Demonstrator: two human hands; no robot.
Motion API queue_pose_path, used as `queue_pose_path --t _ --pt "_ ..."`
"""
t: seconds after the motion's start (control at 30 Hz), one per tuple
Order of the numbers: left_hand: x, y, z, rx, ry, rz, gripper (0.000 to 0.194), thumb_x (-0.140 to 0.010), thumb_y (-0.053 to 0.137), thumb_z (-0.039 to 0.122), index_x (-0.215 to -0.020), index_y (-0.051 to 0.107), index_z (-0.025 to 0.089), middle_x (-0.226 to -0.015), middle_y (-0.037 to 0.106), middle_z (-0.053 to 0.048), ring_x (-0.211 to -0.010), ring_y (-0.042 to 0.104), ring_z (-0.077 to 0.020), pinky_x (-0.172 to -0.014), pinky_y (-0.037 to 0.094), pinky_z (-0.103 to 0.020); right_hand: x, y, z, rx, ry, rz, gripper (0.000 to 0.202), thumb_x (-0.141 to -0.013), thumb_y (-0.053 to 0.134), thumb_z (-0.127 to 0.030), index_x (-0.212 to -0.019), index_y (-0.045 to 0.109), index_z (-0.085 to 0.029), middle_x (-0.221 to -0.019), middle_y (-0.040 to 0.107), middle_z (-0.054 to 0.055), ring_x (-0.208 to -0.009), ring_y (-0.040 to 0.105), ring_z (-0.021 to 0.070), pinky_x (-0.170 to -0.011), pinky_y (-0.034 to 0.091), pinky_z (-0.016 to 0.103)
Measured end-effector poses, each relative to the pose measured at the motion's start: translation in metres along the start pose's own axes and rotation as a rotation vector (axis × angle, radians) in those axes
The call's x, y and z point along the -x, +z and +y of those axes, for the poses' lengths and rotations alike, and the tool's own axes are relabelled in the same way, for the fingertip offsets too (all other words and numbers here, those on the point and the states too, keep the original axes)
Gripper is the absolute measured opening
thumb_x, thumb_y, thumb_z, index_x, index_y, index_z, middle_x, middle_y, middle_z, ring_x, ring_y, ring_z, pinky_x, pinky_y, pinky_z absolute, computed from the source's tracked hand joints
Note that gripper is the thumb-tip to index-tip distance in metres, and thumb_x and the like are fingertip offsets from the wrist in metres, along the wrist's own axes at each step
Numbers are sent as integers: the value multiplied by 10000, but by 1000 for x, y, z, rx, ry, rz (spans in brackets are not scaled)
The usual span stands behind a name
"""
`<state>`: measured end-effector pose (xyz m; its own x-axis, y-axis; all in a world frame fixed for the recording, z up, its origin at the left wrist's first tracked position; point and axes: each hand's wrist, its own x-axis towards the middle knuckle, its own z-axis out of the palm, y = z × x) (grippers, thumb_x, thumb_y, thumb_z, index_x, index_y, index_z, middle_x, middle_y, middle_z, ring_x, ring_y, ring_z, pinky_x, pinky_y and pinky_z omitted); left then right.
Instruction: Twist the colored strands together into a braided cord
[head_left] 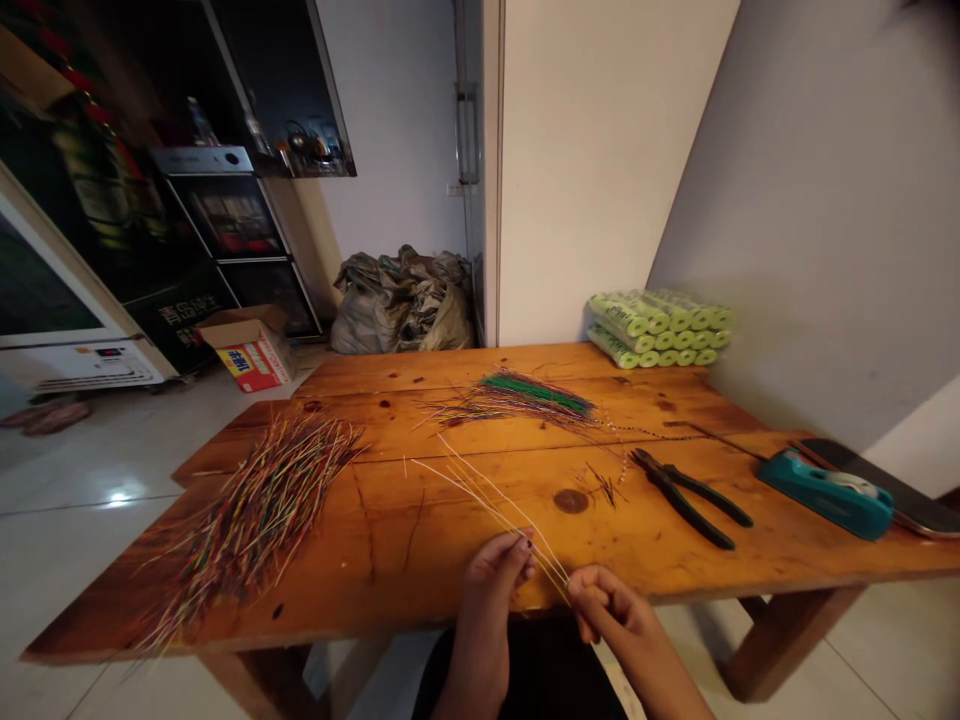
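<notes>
Pale thin wires (480, 495) run between my two hands and fan out over the wooden table toward the upper left. My left hand (499, 575) pinches them between thumb and fingers near the table's front edge. At their near ends, my right hand (600, 600) has its fingers closed on the same wires. To the left lies a big loose pile of multicoloured wires (270, 500). Farther back is a bundle of wires (536, 392) with a green middle. A few short dark wire scraps (606, 485) lie right of a dark knot in the wood.
Pliers (690, 495) with dark handles lie on the table's right, beside a teal tape dispenser (825, 490). Stacked green-wrapped rolls (660, 328) stand at the back right. Behind the table are sacks (405, 300) and a cardboard box (251, 350).
</notes>
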<state>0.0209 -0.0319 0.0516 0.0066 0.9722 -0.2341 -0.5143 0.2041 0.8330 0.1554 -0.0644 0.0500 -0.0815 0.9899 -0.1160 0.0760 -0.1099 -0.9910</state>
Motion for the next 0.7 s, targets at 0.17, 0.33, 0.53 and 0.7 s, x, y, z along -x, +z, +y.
queue_pose_path --t 0.17,0.33,0.53,0.7 --pt "-2 2 1 50 -42 47 258 -509 773 321 -663 699 128 -689 640 -43 -600 545 -96 -594 451 -191 1 -7 9 18 14 10 392 -746 487 -580 -749 516 -190 -485 394 -57 -454 351 97 -464 290 220" --pt "0 1 2 73 -54 53 239 -525 770 311 -676 705 137 -693 642 -36 -588 529 -74 -586 439 -167 -3 -22 4 46 -21 171 349 -728 527 -553 -755 539 -205 -495 384 -55 -458 351 101 -449 292 215" --pt "1 -1 4 17 -60 -8 257 -525 765 349 -632 690 128 -654 630 -31 -583 526 -86 -598 433 -191 -6 -11 -15 54 -109 108 266 -696 594 -476 -665 550 -215 -725 563 14 -719 529 180 -655 419 262" --pt "-7 -11 -4 -66 -25 -55 251 -574 737 363 -655 693 129 -609 606 -20 -576 516 -94 -593 418 -200 -3 -1 -19 -94 1 -104 299 -723 563 -495 -661 511 -207 -726 586 16 -725 564 178 -684 439 294"
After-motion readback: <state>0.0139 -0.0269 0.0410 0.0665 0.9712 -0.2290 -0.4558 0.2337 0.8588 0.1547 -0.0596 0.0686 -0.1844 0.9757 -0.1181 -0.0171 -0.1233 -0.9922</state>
